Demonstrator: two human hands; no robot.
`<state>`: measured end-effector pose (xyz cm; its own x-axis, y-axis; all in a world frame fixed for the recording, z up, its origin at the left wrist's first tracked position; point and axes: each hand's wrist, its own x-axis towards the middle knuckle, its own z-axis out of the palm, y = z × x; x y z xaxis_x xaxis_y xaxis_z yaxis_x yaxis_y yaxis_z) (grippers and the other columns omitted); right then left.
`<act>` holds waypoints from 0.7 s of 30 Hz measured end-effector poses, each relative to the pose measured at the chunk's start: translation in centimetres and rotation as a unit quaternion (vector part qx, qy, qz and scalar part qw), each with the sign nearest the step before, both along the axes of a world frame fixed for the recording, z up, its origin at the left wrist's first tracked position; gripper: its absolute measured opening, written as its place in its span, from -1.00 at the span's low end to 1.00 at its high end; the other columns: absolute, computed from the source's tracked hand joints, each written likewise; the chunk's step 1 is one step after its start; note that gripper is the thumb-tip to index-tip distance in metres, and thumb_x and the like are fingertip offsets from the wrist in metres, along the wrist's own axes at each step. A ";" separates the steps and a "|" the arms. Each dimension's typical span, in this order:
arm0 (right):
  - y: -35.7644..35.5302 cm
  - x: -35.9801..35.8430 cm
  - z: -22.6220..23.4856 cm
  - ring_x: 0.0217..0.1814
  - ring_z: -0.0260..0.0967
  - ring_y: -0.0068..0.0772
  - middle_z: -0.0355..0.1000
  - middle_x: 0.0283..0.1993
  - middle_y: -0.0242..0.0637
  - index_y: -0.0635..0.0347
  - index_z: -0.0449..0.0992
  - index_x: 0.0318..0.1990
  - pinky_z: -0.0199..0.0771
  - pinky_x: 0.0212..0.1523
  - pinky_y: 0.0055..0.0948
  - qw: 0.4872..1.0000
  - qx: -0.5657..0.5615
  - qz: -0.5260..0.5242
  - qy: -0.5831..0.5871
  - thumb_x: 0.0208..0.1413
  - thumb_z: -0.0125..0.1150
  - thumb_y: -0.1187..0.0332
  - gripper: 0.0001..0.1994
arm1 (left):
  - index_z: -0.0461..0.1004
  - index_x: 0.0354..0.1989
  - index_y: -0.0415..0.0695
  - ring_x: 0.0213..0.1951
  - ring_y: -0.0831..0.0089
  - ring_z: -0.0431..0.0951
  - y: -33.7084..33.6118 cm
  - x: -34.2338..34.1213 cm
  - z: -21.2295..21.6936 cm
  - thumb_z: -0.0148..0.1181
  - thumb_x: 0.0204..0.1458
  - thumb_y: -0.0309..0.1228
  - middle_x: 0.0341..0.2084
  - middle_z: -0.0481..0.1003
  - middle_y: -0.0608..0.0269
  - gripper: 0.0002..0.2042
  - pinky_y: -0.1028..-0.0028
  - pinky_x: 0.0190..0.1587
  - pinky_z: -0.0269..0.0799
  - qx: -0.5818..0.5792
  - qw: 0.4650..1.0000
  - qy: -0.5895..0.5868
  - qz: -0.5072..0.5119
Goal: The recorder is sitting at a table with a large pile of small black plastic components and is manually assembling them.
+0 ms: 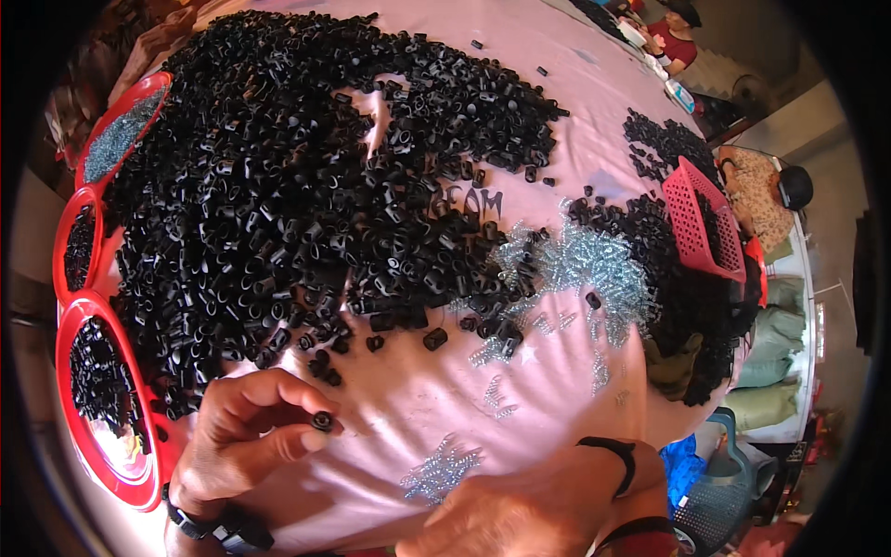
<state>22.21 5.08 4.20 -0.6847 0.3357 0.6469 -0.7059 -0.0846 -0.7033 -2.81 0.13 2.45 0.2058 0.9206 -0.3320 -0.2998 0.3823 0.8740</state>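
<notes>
My left hand (243,429) pinches one small black plastic cylinder (322,420) between thumb and fingers, just below the edge of a huge heap of the same black parts (306,186) on a pink cloth (548,371). A dark watch sits on that wrist. My right hand (520,511) rests low on the cloth with its back up and a black band at the wrist; its fingers are hidden, close to a small cluster of metal springs (441,469). A larger scatter of springs (585,265) lies to the right of the heap.
Three red round trays line the left edge, the nearest (70,408) and middle (63,237) with black parts, the farthest (139,97) with springs. A red mesh basket (691,218) stands on a second black pile at right. Another person (761,190) sits beyond it.
</notes>
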 end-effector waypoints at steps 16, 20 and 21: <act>6.8 0.4 -2.7 -0.16 0.46 -0.21 0.54 0.00 -0.17 0.32 0.62 0.04 0.58 -0.14 -0.36 0.697 0.512 -0.321 -0.385 -0.01 0.29 0.50 -0.61 | 0.57 0.10 -0.28 -0.08 0.69 0.53 0.6 0.3 -1.0 0.31 0.28 -0.59 -0.10 0.58 0.37 -0.76 0.60 -0.01 0.47 0.026 0.999 0.039 -0.017; 6.6 0.5 -2.9 -0.21 0.50 -0.18 0.54 -0.11 -0.18 0.29 0.65 -0.07 0.59 -0.23 -0.32 0.718 0.460 -0.341 -0.395 -0.06 0.36 0.60 -0.68 | 0.56 0.10 -0.29 -0.13 0.75 0.50 0.7 0.8 -1.1 0.30 0.30 -0.58 -0.18 0.59 0.41 -0.77 0.64 -0.08 0.47 0.045 0.997 0.065 -0.023; 6.5 0.4 -3.1 -0.23 0.52 -0.16 0.54 -0.14 -0.18 0.30 0.67 -0.10 0.59 -0.26 -0.30 0.733 0.429 -0.363 -0.385 -0.08 0.40 0.63 -0.69 | 0.56 0.10 -0.29 -0.15 0.77 0.50 0.6 1.0 -1.3 0.29 0.30 -0.57 -0.20 0.59 0.42 -0.77 0.65 -0.10 0.46 0.053 0.995 0.077 -0.022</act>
<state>22.60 11.60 1.14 -0.8002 0.4877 0.3491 0.2867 0.8223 -0.4916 -1.80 0.70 1.19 0.2005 0.9434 -0.2640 -0.1446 0.2950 0.9445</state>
